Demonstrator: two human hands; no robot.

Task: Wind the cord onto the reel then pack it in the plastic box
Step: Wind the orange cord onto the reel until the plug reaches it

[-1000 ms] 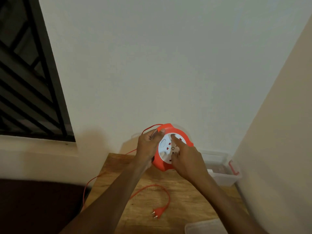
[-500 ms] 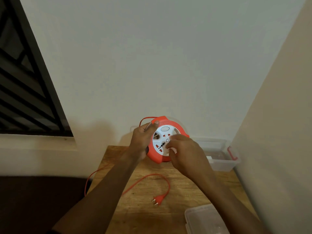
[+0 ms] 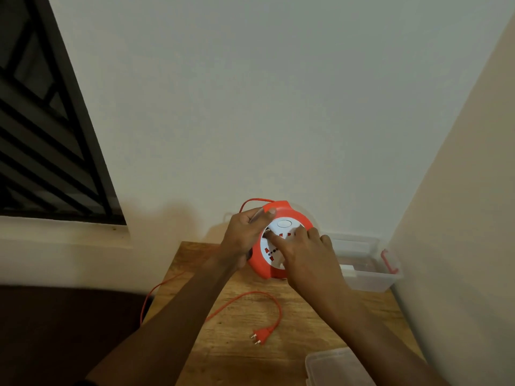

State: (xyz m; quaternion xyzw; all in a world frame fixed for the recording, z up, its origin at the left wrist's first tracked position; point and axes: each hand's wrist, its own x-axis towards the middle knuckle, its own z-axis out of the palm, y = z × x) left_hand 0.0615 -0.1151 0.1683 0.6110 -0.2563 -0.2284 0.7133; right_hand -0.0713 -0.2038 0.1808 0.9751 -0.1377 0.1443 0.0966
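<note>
Domestic room, corner position: plain painted walls (image 3: 264, 107), barred window (image 3: 41, 135) above a sill (image 3: 55, 232), small wooden tabletop (image 3: 237, 344) carrying a clear plastic storage box (image 3: 370, 277).

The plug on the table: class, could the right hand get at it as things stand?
Probably yes. The plug lies bare on the wooden table, nothing covering it, below the right hand. But that hand rests on the reel face and would have to let go first.

A wooden table (image 3: 239, 355) carries the red cord (image 3: 252, 297) with its plug (image 3: 261, 336), a clear plastic box (image 3: 367, 277) and a lid (image 3: 334, 367).
</note>
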